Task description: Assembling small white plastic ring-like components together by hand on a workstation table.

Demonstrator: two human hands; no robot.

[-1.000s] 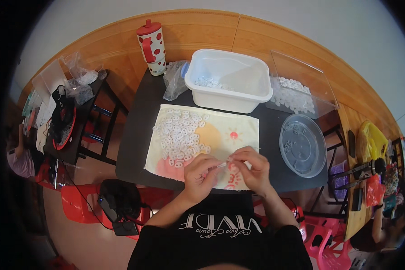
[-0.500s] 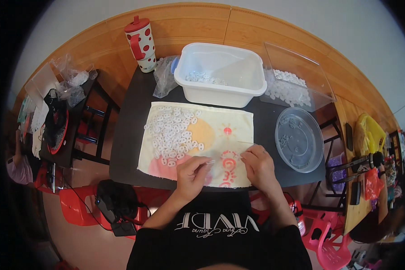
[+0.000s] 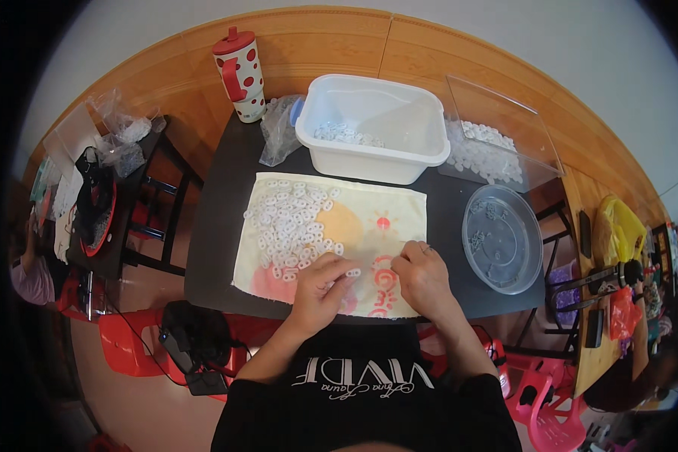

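My left hand [image 3: 322,285] is closed in a pinch over the lower middle of a cream towel [image 3: 369,197]. From its fingertips sticks out a small white oval piece with two holes [image 3: 353,273]. My right hand [image 3: 423,273] hovers to the right over the towel's printed red pattern, fingers closed together. What it pinches, if anything, is too small or hidden. A loose pile of the same white two-hole pieces [image 3: 290,218] covers the towel's left part, beside my left hand.
Behind the towel stands a white plastic tub [image 3: 369,162] with small pieces in it. To its right is a clear box of white discs [image 3: 490,154]; nearer lies a round clear tray [image 3: 502,241] with small metal-looking bits. A dotted tumbler [image 3: 241,75] and plastic bag [image 3: 279,132] stand back left.
My right hand has moved a little left, nearer my left hand, and its fingers have drawn in. A thin line seen above it before no longer shows. The piece at my left fingertips shows more plainly.
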